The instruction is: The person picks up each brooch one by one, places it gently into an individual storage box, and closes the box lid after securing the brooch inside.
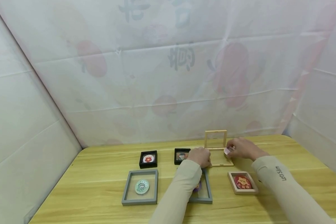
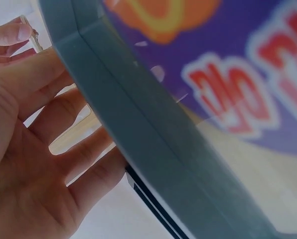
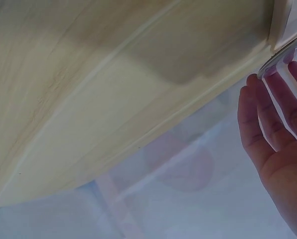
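A small light-wood display frame (image 1: 222, 165) stands hinged open at the back right, its lid (image 1: 216, 131) upright. My left hand (image 1: 200, 157) holds the left side of its base; in the left wrist view the fingers reach to a pale wood strip (image 2: 71, 134). My right hand (image 1: 242, 148) pinches a round, pale pink badge (image 1: 228, 151) by its edge, over the right side of the open frame. In the right wrist view the badge's rim (image 3: 278, 57) shows at the fingertips. What is printed on its face is hidden.
Two black frames (image 1: 148, 166) (image 1: 182, 150) with badges stand at the back. Grey frames (image 1: 126, 189) (image 1: 208, 186) lie in front, the second partly under my left forearm. A pinkish-wood frame (image 1: 246, 192) holds a red star badge. White cloth (image 1: 156, 77) walls the table (image 1: 100, 186).
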Demonstrator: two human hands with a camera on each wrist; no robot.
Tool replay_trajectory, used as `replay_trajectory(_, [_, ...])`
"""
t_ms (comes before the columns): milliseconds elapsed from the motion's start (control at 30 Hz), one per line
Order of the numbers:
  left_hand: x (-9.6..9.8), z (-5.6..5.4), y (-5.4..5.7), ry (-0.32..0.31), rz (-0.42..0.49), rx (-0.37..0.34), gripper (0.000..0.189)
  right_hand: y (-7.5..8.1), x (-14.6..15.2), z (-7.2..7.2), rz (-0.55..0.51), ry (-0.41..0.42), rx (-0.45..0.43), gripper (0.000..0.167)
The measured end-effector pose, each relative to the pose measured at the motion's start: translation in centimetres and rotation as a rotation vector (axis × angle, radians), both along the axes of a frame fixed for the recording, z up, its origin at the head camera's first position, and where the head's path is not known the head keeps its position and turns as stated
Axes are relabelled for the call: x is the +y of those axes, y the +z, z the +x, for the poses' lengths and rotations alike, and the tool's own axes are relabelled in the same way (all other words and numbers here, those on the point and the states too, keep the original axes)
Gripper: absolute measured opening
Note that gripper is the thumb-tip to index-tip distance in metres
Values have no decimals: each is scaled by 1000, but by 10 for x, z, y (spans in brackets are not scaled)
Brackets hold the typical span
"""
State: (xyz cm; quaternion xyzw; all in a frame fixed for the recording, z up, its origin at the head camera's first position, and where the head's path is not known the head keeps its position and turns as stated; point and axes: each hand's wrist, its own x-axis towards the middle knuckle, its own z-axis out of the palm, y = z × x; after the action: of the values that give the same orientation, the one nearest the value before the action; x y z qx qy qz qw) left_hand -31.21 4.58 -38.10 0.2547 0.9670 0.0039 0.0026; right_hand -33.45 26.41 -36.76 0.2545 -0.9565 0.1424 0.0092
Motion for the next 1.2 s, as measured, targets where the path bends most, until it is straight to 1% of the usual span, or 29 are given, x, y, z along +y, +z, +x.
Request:
replay_trajectory(233, [-4, 2, 3, 2, 4, 10, 16, 4, -6, -3, -32, 13, -13, 22])
replay_trajectory(333, [-4, 2, 4, 9, 7, 10, 17, 6, -8, -5, -34, 24, -7, 22])
replay_trajectory(533, [-2, 0, 3, 8, 11, 7, 17, 2, -11, -4, -29, 52, -10, 21])
replay_trajectory(700, [-2, -2, 1, 27, 27, -11, 18, -1, -17, -5, -13, 37, -1, 23])
replay_trajectory(867, [-1, -4, -1, 31, 40, -24, 18, -3, -22, -5, -14, 44, 2, 25])
replay_trajectory(1000, [0, -6, -3, 30, 39, -24, 18, -4, -24, -5, -23, 44, -11, 26])
replay_trajectory(1200, [0, -6, -2, 28, 40, -14, 18, -4, -25, -6, -20, 52, -8, 25])
